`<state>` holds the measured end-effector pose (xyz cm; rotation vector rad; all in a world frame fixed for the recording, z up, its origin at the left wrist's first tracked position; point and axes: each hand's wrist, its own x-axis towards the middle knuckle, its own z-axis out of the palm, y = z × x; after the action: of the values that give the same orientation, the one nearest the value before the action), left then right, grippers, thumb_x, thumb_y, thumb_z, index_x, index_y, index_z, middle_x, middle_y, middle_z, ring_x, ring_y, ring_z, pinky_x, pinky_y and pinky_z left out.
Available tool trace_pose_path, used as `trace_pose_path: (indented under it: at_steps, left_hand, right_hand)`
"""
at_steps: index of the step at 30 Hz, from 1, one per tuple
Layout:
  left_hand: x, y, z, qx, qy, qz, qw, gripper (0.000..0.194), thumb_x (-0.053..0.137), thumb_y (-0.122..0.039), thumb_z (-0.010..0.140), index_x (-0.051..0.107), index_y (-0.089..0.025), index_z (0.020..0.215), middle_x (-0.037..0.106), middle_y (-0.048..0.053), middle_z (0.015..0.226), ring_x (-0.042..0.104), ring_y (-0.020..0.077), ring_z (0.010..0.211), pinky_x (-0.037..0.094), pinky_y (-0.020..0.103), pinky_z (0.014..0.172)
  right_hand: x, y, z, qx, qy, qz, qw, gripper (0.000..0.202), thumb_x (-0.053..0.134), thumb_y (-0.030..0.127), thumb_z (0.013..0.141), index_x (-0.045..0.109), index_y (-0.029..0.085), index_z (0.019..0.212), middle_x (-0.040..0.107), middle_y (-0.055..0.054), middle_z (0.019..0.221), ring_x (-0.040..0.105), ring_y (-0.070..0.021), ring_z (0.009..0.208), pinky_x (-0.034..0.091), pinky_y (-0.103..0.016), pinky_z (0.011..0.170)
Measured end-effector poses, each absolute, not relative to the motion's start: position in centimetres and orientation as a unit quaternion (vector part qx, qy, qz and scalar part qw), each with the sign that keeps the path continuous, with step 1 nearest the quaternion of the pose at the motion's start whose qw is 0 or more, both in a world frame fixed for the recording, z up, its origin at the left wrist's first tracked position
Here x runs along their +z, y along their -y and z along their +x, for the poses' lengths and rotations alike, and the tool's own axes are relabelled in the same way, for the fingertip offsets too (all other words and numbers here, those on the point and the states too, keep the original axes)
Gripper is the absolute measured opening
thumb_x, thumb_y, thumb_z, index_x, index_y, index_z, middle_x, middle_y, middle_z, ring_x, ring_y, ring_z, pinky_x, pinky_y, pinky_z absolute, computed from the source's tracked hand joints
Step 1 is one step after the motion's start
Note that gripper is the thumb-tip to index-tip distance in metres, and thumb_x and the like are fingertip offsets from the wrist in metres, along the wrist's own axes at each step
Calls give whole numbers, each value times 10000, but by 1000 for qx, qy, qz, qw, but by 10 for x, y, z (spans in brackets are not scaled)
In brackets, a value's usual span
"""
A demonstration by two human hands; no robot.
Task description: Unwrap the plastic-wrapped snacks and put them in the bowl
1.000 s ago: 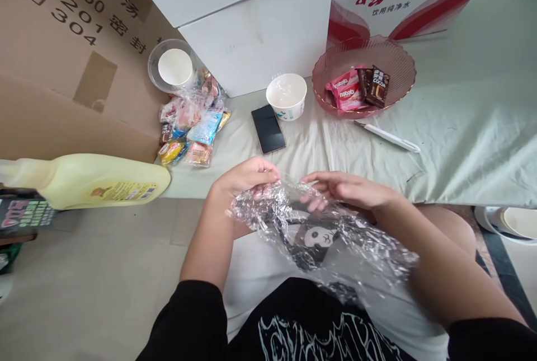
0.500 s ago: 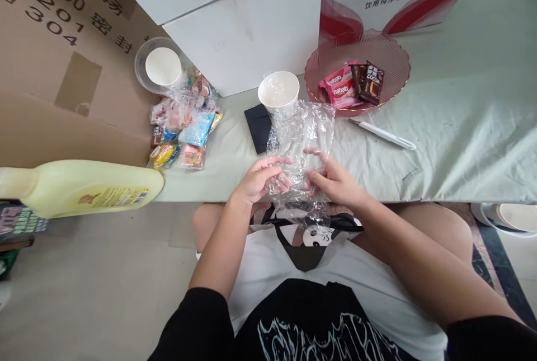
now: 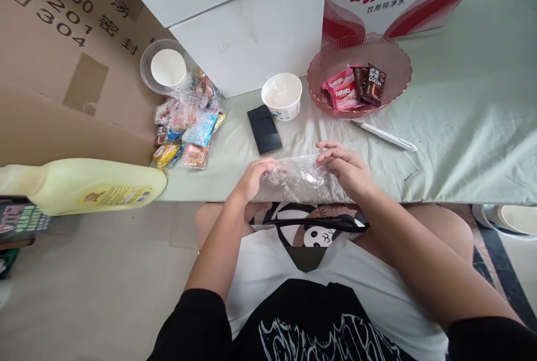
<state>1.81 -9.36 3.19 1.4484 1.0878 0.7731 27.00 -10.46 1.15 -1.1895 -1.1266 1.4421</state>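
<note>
A crumpled clear plastic bag (image 3: 298,179) is stretched sideways between my two hands at the near edge of the table. My left hand (image 3: 254,177) grips its left end, the fingers bent over the plastic. At the right end my right hand (image 3: 347,168) pinches the bag's upper edge, its outer fingers loosely extended. Just beyond the bag lies a dark phone (image 3: 265,130), uncovered. A white paper cup (image 3: 283,106) with some clear plastic inside stands behind the phone.
Right of the cup, a pink ribbed bowl (image 3: 396,78) holds several wrapped snacks; a white-handled knife or pen (image 3: 388,136) lies before it. Wrapped snacks (image 3: 195,131) are piled left, near a yellow bottle (image 3: 100,186). Cartons (image 3: 251,31) stand along the back.
The bag has come down off the phone and cup toward me and is folded shorter. My right hand has moved slightly right and up, widening the gap between the hands.
</note>
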Motion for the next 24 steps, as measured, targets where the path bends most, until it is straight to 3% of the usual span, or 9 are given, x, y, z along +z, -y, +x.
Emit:
trace_pose_path:
  at_steps: [3, 5, 6, 8, 11, 14, 16, 20, 24]
  left_hand:
    - [29, 96, 22, 342, -502, 671, 426, 472, 517, -531, 949, 801, -200, 771, 734, 82, 845, 663, 218, 814, 515, 350, 781]
    - [29, 99, 26, 355, -506, 691, 375, 267, 670, -440, 880, 777, -212, 793, 716, 52, 842, 647, 185, 795, 509, 326, 781]
    - [29, 101, 28, 376, -503, 680, 379, 176, 735, -395, 828, 768, -223, 847, 711, 36, 858, 642, 169, 793, 509, 313, 781]
    - [27, 104, 32, 441, -492, 605, 444, 326, 823, -347, 736, 724, -271, 1037, 697, 0, 879, 638, 143, 782, 514, 288, 769]
    - [24, 105, 38, 491, -457, 442, 595, 616, 880, -385, 652, 625, -314, 1209, 693, -15, 903, 661, 138, 789, 532, 277, 749]
    - [24, 105, 42, 407, -473, 389, 678, 464, 889, -392, 633, 684, -210, 1007, 722, 34, 892, 686, 160, 788, 543, 278, 716]
    - [25, 104, 43, 369, -512, 389, 671, 360, 876, -381, 649, 687, -176, 877, 694, 14, 750, 643, 127, 637, 513, 248, 595]
    - [29, 104, 38, 376, -542, 379, 649, 341, 854, -398, 667, 679, -205, 886, 513, -80, 517, 439, 72, 381, 349, 205, 368]
    - [34, 102, 26, 430, -469, 376, 673, 401, 872, -502, 579, 687, -206, 778, 590, -30, 610, 517, 97, 463, 417, 229, 424]
  right_hand:
    - [4, 103, 265, 635, 383, -510, 436, 498, 711, 378, 751, 604, 274, 1226, 563, -92, 1407, 690, -190, 875, 579, -402, 788]
    - [-1, 103, 262, 652, 391, -505, 408, 816, 817, 402, 689, 434, 291, 1401, 653, -81, 1235, 681, -175, 792, 580, -395, 770]
    - [-2, 104, 261, 659, 403, -496, 398, 870, 846, 397, 667, 405, 279, 1407, 689, -50, 1090, 675, -177, 773, 576, -388, 767]
    - [-3, 104, 259, 664, 421, -471, 400, 745, 845, 389, 676, 458, 252, 1298, 678, 16, 850, 661, -177, 755, 560, -371, 765]
    - [1, 104, 257, 656, 428, -436, 442, 465, 819, 388, 713, 537, 239, 1052, 658, 24, 785, 647, -162, 780, 531, -341, 777]
    - [5, 104, 256, 659, 434, -417, 452, 370, 804, 403, 727, 577, 223, 958, 670, -1, 837, 632, -148, 786, 513, -318, 756]
    - [4, 104, 257, 662, 460, -430, 406, 320, 783, 415, 744, 594, 210, 900, 655, -2, 786, 602, -137, 709, 483, -302, 668]
    - [5, 106, 260, 675, 475, -434, 362, 262, 707, 411, 800, 578, 227, 934, 539, 64, 581, 483, -114, 515, 379, -278, 525]
    - [13, 107, 265, 710, 433, -362, 422, 154, 641, 359, 779, 605, 226, 849, 580, 28, 635, 510, -119, 560, 398, -281, 561]
